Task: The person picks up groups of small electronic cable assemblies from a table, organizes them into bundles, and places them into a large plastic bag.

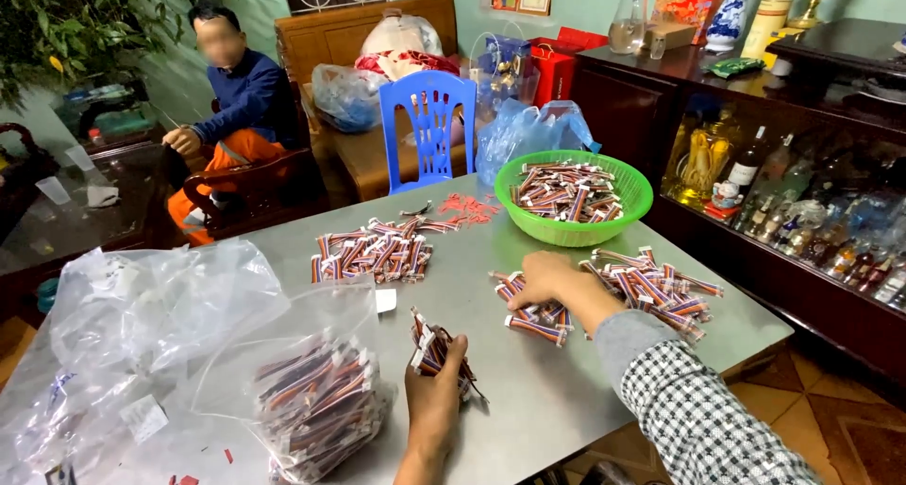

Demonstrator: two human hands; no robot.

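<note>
Ribbon-cable bundles, short striped wires with white end plugs, are lying in heaps across the grey counter (528,391). At the far left, a clear plastic bag (142,334) is sprawling over the counter edge, and beside it a second bag (316,405) is holding a dark mass of the same cables. The left hand (436,395) is curling its fingers around a handful of cables (429,346), holding them just above the counter. Further back, a loose pile (373,252) is resting near the middle. The right hand (552,277) is pressing palm-down with fingers bent onto a small heap (533,317). Just right of it another heap (656,292) is spreading out, and behind that a green basket (573,228) is sitting, filled with more bundles.
</note>
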